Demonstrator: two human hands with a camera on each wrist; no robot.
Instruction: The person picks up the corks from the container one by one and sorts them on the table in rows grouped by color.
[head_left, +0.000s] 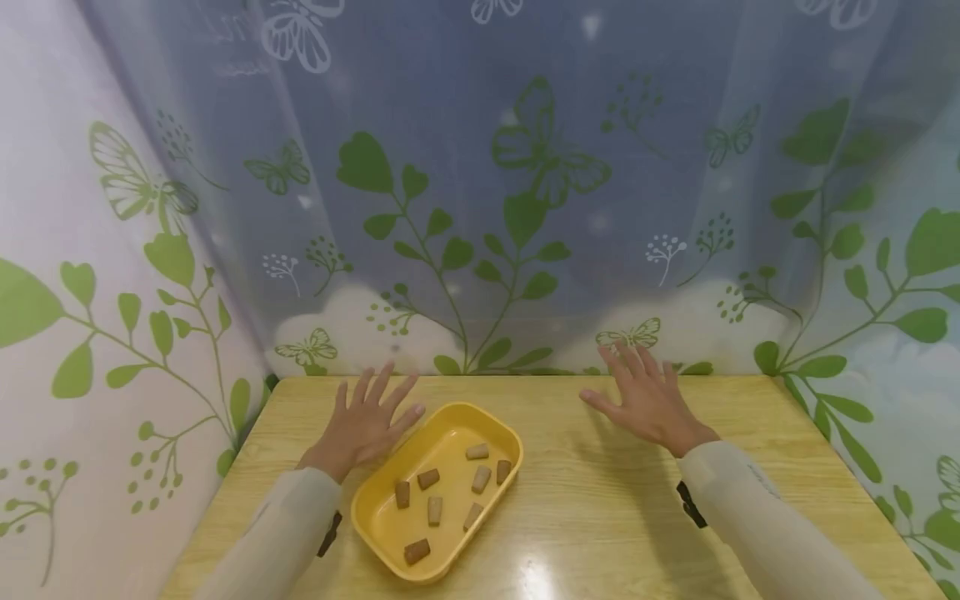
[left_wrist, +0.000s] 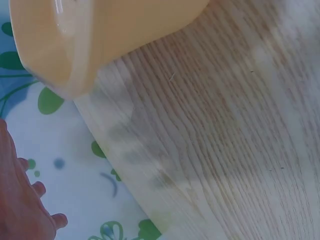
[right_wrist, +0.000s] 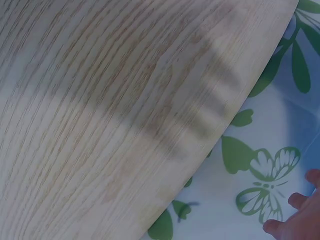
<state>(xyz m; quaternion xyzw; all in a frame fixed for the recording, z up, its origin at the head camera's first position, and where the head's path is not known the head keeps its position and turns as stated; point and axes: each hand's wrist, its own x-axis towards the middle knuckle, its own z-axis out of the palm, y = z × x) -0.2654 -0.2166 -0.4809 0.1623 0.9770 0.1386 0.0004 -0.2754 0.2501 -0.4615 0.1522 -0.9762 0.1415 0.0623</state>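
A yellow plastic tray (head_left: 360, 510) lies at a slant on the wooden table, with several short brown and tan cylinder-like pieces (head_left: 435, 511) scattered on its floor. Beside the tray's far left side, my left hand (head_left: 362, 429) is held with fingers spread, nothing in it. In the left wrist view part of that hand (left_wrist: 22, 200) shows at the lower left, with the tray's wall (left_wrist: 55, 50) above. My right hand (head_left: 648, 404) hovers over the table's far right part, fingers spread and holding nothing. Its fingertips (right_wrist: 272, 227) appear at the right wrist view's lower right corner.
The light wooden table (head_left: 570, 500) ends at a straight far edge. Behind it hangs a curtain (head_left: 465, 250) printed with green leaves and butterflies, which also covers both sides. Dark bands (head_left: 692, 505) show under the sleeves at both wrists.
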